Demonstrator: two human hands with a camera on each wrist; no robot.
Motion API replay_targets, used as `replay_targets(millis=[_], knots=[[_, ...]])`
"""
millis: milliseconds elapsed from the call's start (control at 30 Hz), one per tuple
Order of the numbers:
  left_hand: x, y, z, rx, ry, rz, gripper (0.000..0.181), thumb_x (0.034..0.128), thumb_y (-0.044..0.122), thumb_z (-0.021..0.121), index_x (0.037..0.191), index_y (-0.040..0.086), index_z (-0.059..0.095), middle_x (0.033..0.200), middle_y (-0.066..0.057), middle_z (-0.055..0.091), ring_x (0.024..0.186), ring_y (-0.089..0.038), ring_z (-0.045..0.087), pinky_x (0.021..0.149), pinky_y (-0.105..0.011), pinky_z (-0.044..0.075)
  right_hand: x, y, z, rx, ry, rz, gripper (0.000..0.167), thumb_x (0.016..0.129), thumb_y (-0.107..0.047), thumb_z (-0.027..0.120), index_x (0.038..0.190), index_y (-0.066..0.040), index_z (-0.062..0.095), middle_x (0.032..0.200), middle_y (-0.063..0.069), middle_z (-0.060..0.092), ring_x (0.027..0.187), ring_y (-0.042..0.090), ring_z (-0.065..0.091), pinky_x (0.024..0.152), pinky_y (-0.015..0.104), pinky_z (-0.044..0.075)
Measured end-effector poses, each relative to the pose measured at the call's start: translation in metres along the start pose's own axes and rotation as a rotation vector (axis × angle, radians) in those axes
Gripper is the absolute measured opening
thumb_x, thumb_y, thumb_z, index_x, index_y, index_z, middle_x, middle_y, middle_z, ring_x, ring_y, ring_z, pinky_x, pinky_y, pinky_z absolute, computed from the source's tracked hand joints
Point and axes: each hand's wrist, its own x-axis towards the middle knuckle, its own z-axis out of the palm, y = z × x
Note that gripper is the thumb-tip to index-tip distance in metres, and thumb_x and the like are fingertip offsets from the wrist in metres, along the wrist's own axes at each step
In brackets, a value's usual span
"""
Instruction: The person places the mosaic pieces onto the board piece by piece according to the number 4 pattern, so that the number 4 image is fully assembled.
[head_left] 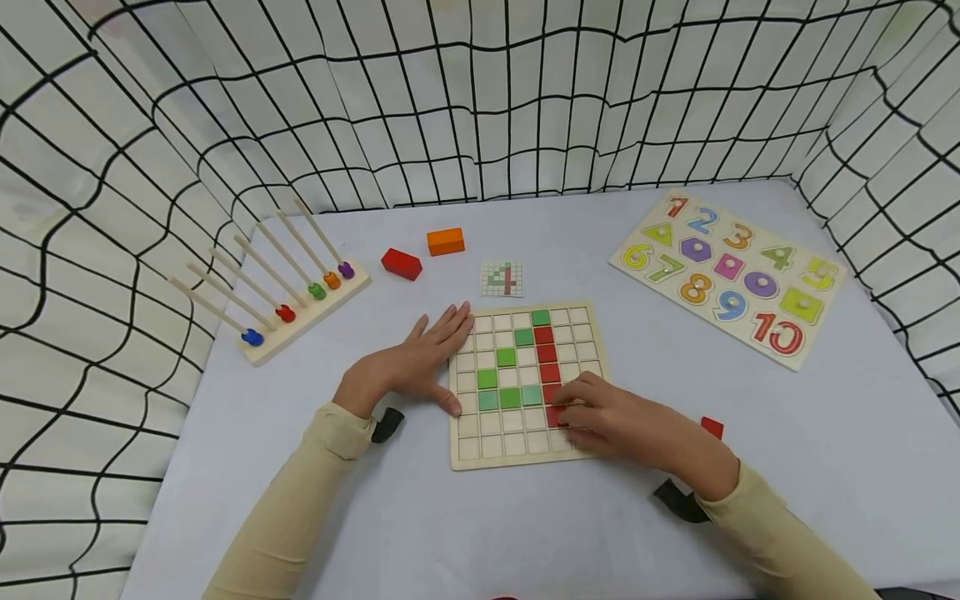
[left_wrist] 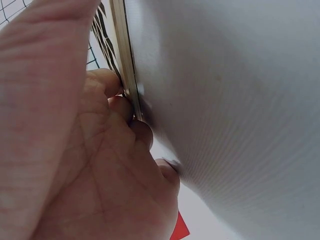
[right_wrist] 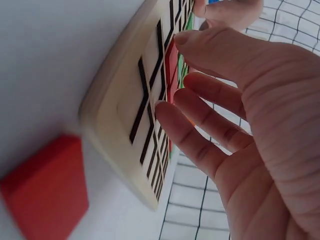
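Note:
A wooden grid board point(head_left: 470, 450) lies flat in the middle of the table. Green tiles point(head_left: 507, 357) form a diagonal and a row in its cells, beside a column of red tiles point(head_left: 548, 353). My left hand point(head_left: 420, 358) rests along the board's left edge, fingers extended and thumb apart. At the lower end of the red column, my right hand point(head_left: 618, 421) touches the tiles with its fingertips; the right wrist view shows nothing pinched between thumb and fingers. A loose red tile point(right_wrist: 47, 185) lies on the table right of the board. Behind the board sits a small pattern card point(head_left: 495, 287).
A red block point(head_left: 402, 264) and an orange block point(head_left: 446, 242) stand behind the board. To the left is a peg stand point(head_left: 300, 321) with coloured beads. A number-and-shape puzzle board point(head_left: 723, 279) lies at the back right. Black netting point(head_left: 495, 108) surrounds the table.

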Motion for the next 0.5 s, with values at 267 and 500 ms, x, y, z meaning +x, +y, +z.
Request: replay_targets(millis=[267, 500], knots=[[0.001, -0.002, 0.002, 0.010, -0.004, -0.002, 0.141, 0.0790, 0.054, 0.091, 0.172, 0.006, -0.003, 0.182, -0.013, -0.015, 0.169, -0.037, -0.014, 0.134, -0.066, -0.008, -0.021, 0.005, -0.011, -0.005, 0.001, 0.040, 0.023, 0.085, -0.005, 0.088, 0.106, -0.010, 0.080, 0.122, 0.008, 0.071, 0.117, 0.023, 0.063, 0.090, 0.037, 0.064], [0.002, -0.002, 0.002, 0.004, -0.007, -0.004, 0.141, 0.0794, 0.054, 0.091, 0.172, 0.006, -0.004, 0.182, -0.012, -0.016, 0.169, -0.036, -0.015, 0.134, -0.065, -0.008, -0.037, 0.009, -0.017, -0.013, 0.034, 0.043, 0.026, 0.081, -0.006, 0.091, 0.101, -0.013, 0.078, 0.121, 0.007, 0.070, 0.114, 0.022, 0.062, 0.086, 0.035, 0.063]])
